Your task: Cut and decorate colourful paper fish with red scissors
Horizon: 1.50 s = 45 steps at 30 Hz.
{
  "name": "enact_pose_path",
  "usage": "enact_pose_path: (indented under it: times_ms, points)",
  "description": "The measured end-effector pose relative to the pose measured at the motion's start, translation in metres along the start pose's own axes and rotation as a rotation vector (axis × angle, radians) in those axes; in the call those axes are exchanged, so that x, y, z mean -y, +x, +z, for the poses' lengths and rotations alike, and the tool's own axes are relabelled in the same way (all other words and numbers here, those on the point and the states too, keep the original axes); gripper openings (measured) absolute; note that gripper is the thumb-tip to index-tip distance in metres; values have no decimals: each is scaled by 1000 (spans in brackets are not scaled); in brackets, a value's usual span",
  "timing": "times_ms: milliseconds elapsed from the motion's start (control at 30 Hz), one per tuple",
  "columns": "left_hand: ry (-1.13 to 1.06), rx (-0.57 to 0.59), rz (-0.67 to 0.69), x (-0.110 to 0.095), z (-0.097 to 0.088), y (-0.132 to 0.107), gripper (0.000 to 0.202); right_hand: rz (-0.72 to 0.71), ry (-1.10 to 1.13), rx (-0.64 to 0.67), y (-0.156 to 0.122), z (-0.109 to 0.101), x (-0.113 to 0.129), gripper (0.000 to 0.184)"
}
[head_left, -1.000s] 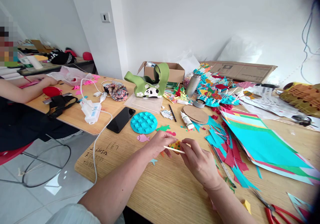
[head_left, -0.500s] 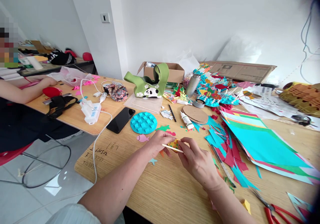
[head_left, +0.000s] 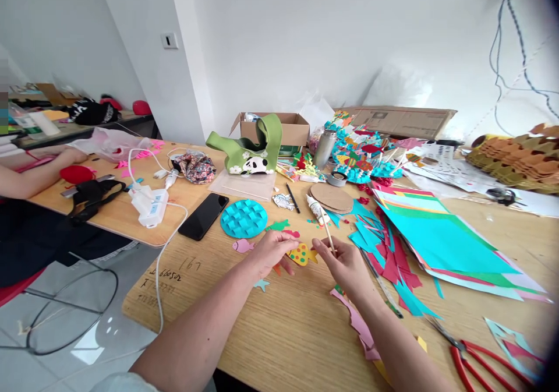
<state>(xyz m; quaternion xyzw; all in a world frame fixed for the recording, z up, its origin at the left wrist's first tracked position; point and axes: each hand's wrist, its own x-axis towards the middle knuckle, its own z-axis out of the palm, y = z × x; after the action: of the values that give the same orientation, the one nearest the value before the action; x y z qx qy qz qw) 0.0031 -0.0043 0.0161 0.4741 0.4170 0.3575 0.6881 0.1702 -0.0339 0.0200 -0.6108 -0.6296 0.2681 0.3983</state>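
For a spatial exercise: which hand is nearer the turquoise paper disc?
Left. The left hand lies close, below and right of the turquoise paper disc; the right hand sits farther right.

left hand (head_left: 271, 254) bare | right hand (head_left: 345, 267) bare | forearms (head_left: 196, 322) uncovered | pale sleeve (head_left: 122, 384) on left upper arm

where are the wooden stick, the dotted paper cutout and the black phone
wooden stick (head_left: 328, 235): head view, middle of its shaft
dotted paper cutout (head_left: 301, 255): head view, yellow body
black phone (head_left: 203, 216): head view, middle of its screen
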Motion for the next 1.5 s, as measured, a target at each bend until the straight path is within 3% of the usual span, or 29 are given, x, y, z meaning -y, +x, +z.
enact_pose_path:
  times_ms: [133, 267, 467, 733, 967, 1233, 1500]
  points:
    - [44, 44, 24, -1, 1, -2, 32, 150, 188, 168, 0, 2, 0, 49]
    - [66, 82, 25, -1, 1, -3, 37, 191, 274, 215, 0, 7, -3, 47]
    - [78, 88, -15, -1, 0, -2, 45, 229, 411, 212, 0, 8, -6, 43]
    - [48, 7, -36, -4, 0, -2, 28, 283, 460, 188, 1, 6, -3, 45]
    - [4, -56, 13, -3, 0, 0, 26, 333, 527, 205, 1, 6, -6, 48]
    - [-43, -29, -17, -5, -2, 1, 41, 340, 531, 178, 3, 6, -7, 47]
    - [98, -9, 36, -2, -2, -1, 42, 350, 555, 170, 2, 6, -8, 45]
